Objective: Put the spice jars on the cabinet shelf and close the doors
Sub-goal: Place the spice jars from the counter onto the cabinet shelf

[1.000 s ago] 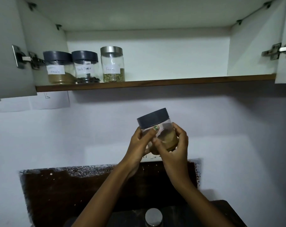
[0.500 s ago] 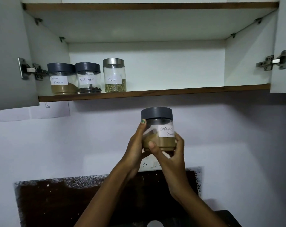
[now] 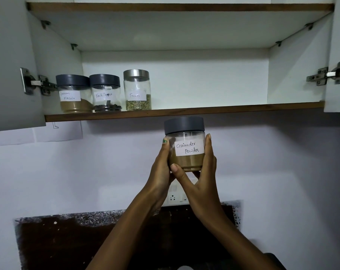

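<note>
We held the coriander jar (image 3: 185,145) just below the shelf (image 3: 184,112) edge, fingers of left hand (image 3: 161,168) and right hand (image 3: 201,180) curled round its sides — fennel jar (image 3: 137,90) at ten o'clock. Rigid, smooth, probably light — grip the body.

Coriander jar (image 3: 186,151) between both hands (image 3: 184,178)

On the cabinet shelf (image 3: 184,112), toward its left end, three jars carry handwritten white labels: the leftmost jar (image 3: 74,94) reads "Masala" under a blurred word, the middle jar (image 3: 105,93) "Black Pepper", the steel-lidded jar (image 3: 137,90) "Fennel". The held jar (image 3: 185,145) below the shelf's front edge reads "Coriander powder"
</note>
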The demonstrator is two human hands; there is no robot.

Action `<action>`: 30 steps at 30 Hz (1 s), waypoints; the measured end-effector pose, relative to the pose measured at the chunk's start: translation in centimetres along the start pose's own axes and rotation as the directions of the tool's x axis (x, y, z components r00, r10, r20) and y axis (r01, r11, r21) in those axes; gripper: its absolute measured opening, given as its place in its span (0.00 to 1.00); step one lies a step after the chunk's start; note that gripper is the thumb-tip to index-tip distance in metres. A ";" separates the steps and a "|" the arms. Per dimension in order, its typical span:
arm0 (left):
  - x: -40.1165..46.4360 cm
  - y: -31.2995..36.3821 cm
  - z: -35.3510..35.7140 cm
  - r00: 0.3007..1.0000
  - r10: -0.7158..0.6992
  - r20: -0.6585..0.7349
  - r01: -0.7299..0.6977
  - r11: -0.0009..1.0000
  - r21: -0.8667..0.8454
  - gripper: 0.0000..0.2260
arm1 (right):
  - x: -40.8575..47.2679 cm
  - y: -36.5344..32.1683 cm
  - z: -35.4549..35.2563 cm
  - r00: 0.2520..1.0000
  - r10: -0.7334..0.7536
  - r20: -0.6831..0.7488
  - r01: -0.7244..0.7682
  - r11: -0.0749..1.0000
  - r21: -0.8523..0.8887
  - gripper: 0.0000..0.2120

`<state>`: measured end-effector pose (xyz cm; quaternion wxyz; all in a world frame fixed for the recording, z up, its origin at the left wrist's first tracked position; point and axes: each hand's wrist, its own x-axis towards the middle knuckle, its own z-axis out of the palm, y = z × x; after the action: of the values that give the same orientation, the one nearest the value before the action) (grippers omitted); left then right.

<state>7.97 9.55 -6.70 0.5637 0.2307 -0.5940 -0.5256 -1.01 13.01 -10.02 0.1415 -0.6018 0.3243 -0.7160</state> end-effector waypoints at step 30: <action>7.8 8.1 -2.2 0.862 0.498 0.089 -0.407 0.579 0.706 0.33 | 17.2 -2.3 4.2 0.945 -0.314 -0.087 0.237 0.846 -0.477 0.53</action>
<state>10.49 4.73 3.40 0.5815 0.2990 -0.7521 -0.0820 -0.65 3.27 4.96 -0.1364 -0.5983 0.4049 -0.6779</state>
